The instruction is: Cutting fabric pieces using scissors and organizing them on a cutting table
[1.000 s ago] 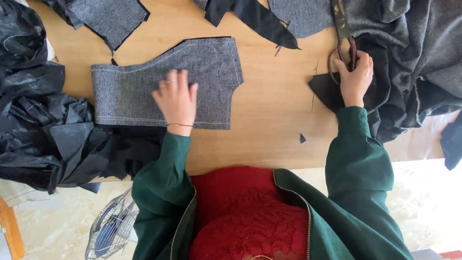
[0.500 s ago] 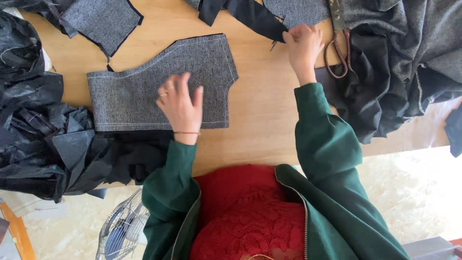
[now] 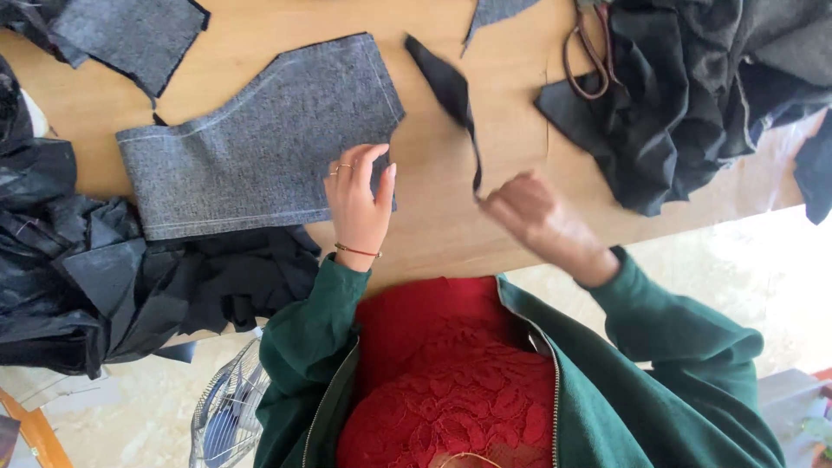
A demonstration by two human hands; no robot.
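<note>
L hand (image 3: 360,201) lay flat, fingers spread, unclenched, pressing the near-right corner of the grey cut panel (image 3: 260,147). R hand (image 3: 530,217) (motion-blurred), just right of the panel, pinched a thin dark fabric strip (image 3: 451,95) by its low end; strip hung up off the wooden table (image 3: 485,173). Risk, imo: a quick tug could snag the panel's right edge and skew it, as L hand pins only one corner. Panel: grey tweed-like, curved top, pale stitch line at the edges. Farther right of the panel: scissors (image 3: 589,52), dark cloth heap (image 3: 693,95).
</note>
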